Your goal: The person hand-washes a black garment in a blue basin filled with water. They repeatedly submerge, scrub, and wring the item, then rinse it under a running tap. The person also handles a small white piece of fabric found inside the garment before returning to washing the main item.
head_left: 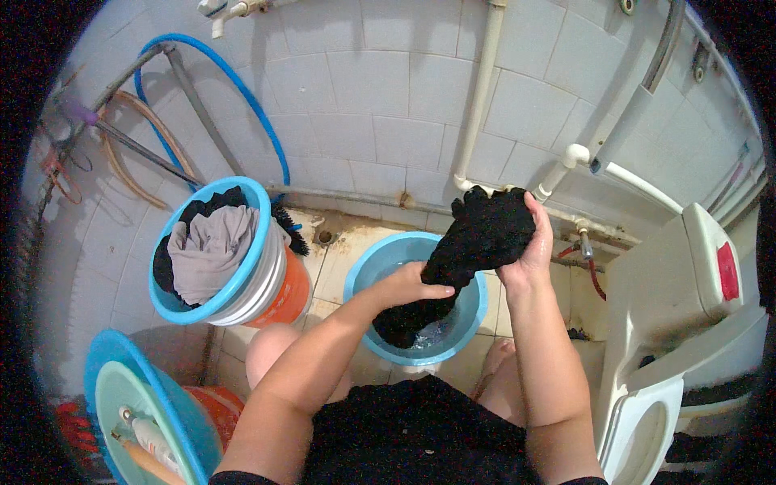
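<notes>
A wet black garment [477, 242] hangs over a light blue bucket [360, 283] that holds water. My right hand [533, 238] grips the garment's upper end, raised above the bucket's far rim. My left hand [412, 284] clasps the garment lower down, just above the water. The cloth's lower end trails into the bucket.
A blue basin [242, 283] holding grey and black clothes sits on stacked white and orange buckets at left. More stacked basins [113, 396] with bottles stand at lower left. A white toilet [655, 404] is at right. Pipes [477, 105] and a blue hose [234, 81] run along the tiled wall.
</notes>
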The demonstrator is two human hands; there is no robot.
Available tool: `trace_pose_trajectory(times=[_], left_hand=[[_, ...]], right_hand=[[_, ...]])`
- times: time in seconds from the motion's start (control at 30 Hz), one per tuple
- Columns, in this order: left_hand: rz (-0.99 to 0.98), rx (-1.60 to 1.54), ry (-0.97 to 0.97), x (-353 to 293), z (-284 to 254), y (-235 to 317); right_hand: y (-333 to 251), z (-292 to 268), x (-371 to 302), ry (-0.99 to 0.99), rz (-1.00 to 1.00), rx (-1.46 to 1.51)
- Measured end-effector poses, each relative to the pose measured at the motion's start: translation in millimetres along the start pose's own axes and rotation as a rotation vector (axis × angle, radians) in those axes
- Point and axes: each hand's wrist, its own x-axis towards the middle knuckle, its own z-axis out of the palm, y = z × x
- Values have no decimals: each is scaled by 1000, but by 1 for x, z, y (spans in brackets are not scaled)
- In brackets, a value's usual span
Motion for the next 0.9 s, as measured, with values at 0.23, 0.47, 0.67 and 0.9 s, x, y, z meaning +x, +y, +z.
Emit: trace_pose_trajectory(times=[0.23,0.47,0.67,0.9], left_hand=[[399,-898,135,-14,-22,2],[415,-1360,85,-30,-27,35],[496,-1273,-151,-33,-30,34],[272,-1146,-319,-33,-27,49]], right_hand=[[-8,-9,-2,-69,-155,-202],[36,-12,-15,-463,-740,-1293],[57,0,-37,-795,-1056,-1660],[84,-10,-49,-981,-1412,-1617]])
